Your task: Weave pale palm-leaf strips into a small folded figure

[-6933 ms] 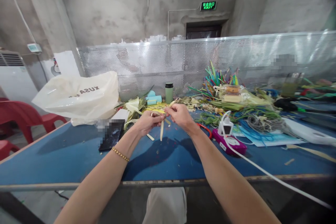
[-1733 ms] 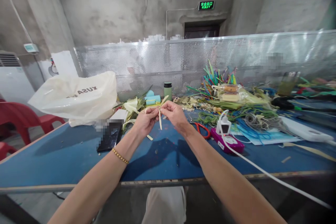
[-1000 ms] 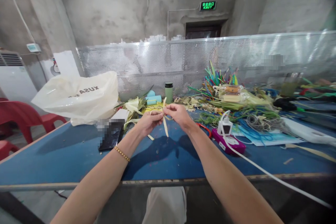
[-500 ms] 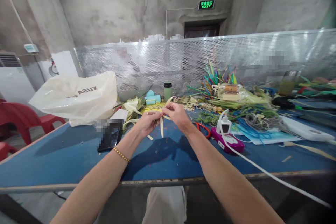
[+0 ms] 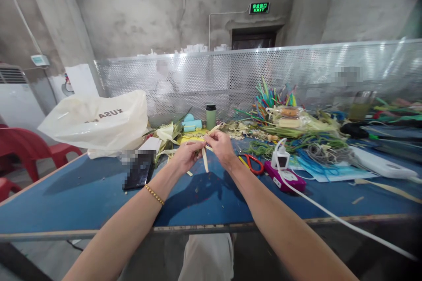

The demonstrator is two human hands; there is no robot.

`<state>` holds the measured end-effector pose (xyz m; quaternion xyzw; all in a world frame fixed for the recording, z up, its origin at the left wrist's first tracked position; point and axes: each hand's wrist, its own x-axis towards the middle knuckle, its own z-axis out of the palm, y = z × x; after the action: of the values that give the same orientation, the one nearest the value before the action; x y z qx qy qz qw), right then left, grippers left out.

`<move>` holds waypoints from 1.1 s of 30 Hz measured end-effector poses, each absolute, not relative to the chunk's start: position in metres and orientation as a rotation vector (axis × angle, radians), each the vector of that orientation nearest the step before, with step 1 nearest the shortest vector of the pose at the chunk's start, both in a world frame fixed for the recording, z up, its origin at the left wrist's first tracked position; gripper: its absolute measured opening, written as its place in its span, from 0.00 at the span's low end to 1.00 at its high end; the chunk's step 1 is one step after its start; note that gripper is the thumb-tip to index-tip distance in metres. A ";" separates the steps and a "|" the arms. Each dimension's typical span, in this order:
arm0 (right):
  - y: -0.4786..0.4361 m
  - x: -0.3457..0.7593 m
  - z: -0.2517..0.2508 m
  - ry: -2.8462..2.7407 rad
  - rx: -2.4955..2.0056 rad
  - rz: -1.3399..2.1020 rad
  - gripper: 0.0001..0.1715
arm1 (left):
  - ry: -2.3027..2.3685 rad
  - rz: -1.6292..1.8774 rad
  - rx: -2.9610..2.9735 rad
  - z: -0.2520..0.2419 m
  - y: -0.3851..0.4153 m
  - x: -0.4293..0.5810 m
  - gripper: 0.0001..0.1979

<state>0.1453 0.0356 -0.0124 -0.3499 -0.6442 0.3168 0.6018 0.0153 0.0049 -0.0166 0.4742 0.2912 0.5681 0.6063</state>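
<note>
Left hand (image 5: 187, 155) and right hand (image 5: 219, 146), each grip pinching shut on the pale leaf strip (image 5: 205, 159), are hovering above the blue bench (image 5: 99, 197) near red scissors (image 5: 253, 163).

pale cream flat leaf strip (image 5: 205, 161), narrow and folded, pinched between the fingertips of the left hand (image 5: 186, 154) and right hand (image 5: 220, 147), one end hanging down slightly tilted, another end sticking up toward the right

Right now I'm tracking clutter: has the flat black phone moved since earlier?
No. The flat black phone still lies beside the white plastic bag's same corner.
</note>
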 end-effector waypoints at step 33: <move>0.012 0.168 0.017 -1.754 -0.747 0.945 0.08 | 0.810 1.274 1.564 -0.015 0.003 0.010 0.13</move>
<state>0.1681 0.0122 0.0175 -0.3068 -0.7207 0.3882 0.4855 0.0103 0.0033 -0.0148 0.6369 0.3299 0.5187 0.4654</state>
